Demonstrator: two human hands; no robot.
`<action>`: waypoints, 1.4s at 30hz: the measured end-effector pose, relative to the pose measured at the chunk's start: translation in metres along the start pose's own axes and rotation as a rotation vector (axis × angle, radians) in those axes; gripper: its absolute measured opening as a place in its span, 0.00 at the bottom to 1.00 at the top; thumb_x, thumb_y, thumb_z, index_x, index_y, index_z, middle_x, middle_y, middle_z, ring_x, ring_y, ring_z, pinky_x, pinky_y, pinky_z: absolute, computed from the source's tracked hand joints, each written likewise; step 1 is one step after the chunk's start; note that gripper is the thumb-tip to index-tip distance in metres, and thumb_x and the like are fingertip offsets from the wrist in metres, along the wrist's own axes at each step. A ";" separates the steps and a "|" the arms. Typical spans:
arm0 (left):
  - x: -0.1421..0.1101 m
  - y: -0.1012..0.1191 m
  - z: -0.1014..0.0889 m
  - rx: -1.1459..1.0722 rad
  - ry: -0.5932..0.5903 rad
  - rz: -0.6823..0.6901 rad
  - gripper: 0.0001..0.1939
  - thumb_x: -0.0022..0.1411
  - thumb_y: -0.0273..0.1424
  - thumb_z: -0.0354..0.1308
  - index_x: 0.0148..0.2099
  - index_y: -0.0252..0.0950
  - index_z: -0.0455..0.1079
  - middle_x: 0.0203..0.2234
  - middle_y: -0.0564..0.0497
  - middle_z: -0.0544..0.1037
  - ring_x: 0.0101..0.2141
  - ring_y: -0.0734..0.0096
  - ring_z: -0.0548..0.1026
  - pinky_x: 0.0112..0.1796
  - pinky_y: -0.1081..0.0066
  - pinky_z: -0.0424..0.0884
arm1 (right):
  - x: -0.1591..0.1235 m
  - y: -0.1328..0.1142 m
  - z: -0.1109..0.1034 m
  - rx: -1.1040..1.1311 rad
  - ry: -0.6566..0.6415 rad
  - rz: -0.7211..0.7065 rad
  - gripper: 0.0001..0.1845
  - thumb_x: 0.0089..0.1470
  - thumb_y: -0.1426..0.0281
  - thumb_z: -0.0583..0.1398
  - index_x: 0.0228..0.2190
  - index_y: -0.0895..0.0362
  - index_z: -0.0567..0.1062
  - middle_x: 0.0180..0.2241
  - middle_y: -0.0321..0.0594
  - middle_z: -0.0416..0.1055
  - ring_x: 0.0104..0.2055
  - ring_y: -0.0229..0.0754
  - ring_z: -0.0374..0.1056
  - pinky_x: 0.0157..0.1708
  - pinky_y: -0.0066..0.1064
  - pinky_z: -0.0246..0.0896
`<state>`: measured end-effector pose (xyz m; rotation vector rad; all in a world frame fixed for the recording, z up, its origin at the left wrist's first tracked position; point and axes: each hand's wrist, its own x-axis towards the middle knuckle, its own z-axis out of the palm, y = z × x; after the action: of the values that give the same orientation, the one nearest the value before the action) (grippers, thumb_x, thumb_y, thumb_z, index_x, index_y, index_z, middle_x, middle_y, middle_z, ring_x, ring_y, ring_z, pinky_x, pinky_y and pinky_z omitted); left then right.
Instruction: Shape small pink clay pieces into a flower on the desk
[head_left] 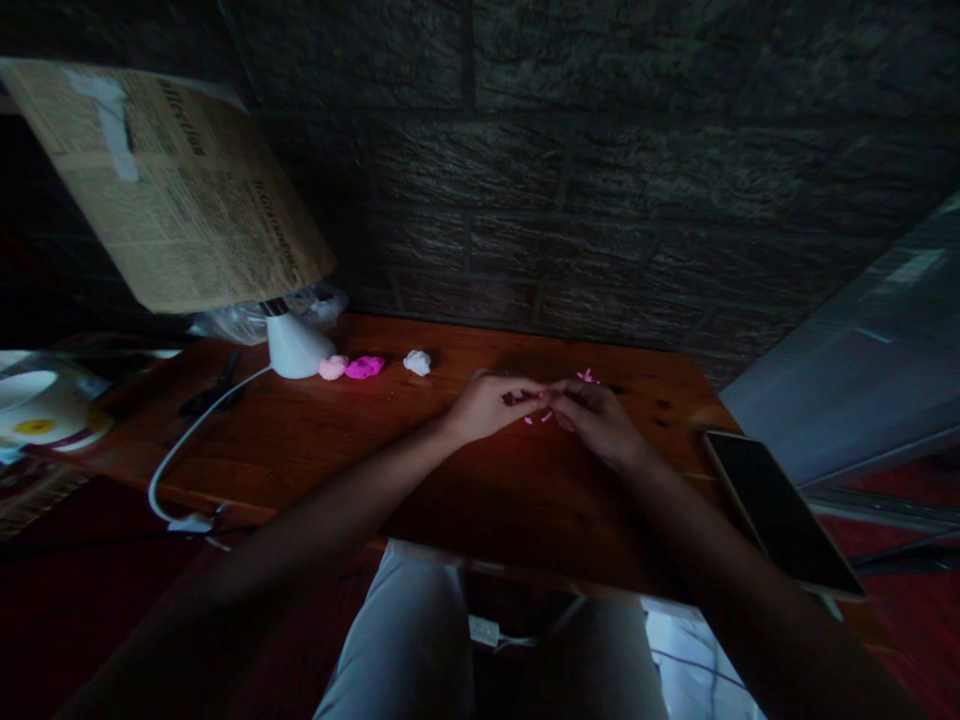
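Observation:
My left hand (499, 405) and my right hand (589, 415) meet above the wooden table, fingertips touching. Both are closed in a pinch; whatever lies between the fingertips is too small and dark to make out. Just below the fingers lie small pink bits (528, 420) that look like modelling clay. Behind my right hand is a little cluster of pink pieces (587, 376). Off to the left, near the lamp, sit a light pink lump (333, 367), a magenta lump (365, 367) and a white lump (417, 362) of what looks like clay.
A lamp (292, 345) with a newsprint shade stands at the back left, its white cord (169, 460) hanging over the table edge. Dark scissors (214, 390) lie beside it. A white cup (34, 405) is at far left, a phone (780, 510) at the right edge.

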<state>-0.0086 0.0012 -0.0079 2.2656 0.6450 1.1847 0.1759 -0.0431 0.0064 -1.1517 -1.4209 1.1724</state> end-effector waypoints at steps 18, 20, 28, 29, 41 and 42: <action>-0.001 0.000 0.006 -0.057 0.073 -0.010 0.09 0.61 0.28 0.64 0.44 0.35 0.80 0.34 0.47 0.85 0.30 0.73 0.80 0.33 0.75 0.75 | -0.001 0.005 0.009 -0.038 0.057 -0.050 0.16 0.48 0.54 0.64 0.28 0.55 0.75 0.25 0.33 0.67 0.23 0.34 0.57 0.23 0.28 0.53; 0.000 -0.001 0.006 -0.063 0.077 -0.021 0.08 0.61 0.28 0.63 0.44 0.35 0.80 0.35 0.47 0.85 0.30 0.73 0.80 0.34 0.74 0.75 | -0.002 0.003 0.010 -0.042 0.069 -0.038 0.17 0.47 0.54 0.65 0.28 0.55 0.75 0.25 0.34 0.67 0.24 0.34 0.58 0.23 0.28 0.54; 0.001 -0.004 0.003 -0.124 0.084 -0.091 0.09 0.60 0.32 0.64 0.43 0.34 0.80 0.32 0.48 0.84 0.26 0.75 0.77 0.29 0.76 0.73 | -0.003 -0.005 0.009 -0.041 0.072 -0.043 0.18 0.47 0.53 0.66 0.29 0.55 0.80 0.28 0.37 0.73 0.27 0.36 0.63 0.27 0.30 0.57; 0.002 -0.003 0.002 -0.142 0.079 -0.104 0.10 0.61 0.33 0.64 0.43 0.34 0.80 0.32 0.48 0.84 0.26 0.75 0.77 0.29 0.75 0.73 | -0.003 -0.005 0.008 -0.053 0.067 -0.051 0.18 0.48 0.52 0.65 0.30 0.55 0.81 0.26 0.37 0.73 0.26 0.37 0.63 0.27 0.30 0.57; 0.004 -0.001 -0.001 -0.392 -0.030 -0.245 0.17 0.60 0.40 0.64 0.45 0.33 0.79 0.34 0.46 0.84 0.25 0.76 0.77 0.29 0.75 0.75 | 0.002 -0.001 0.000 -0.007 0.114 -0.099 0.18 0.46 0.54 0.67 0.29 0.57 0.82 0.26 0.38 0.73 0.26 0.36 0.62 0.24 0.29 0.53; 0.004 0.000 0.000 -0.394 -0.026 -0.259 0.16 0.60 0.40 0.64 0.45 0.34 0.79 0.34 0.46 0.84 0.25 0.77 0.77 0.29 0.75 0.75 | 0.003 0.000 0.000 -0.001 0.119 -0.096 0.18 0.46 0.54 0.67 0.29 0.57 0.82 0.26 0.38 0.73 0.26 0.36 0.62 0.24 0.29 0.53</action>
<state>-0.0068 0.0034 -0.0053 1.8067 0.6111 1.0475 0.1760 -0.0401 0.0063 -1.1233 -1.3707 1.0192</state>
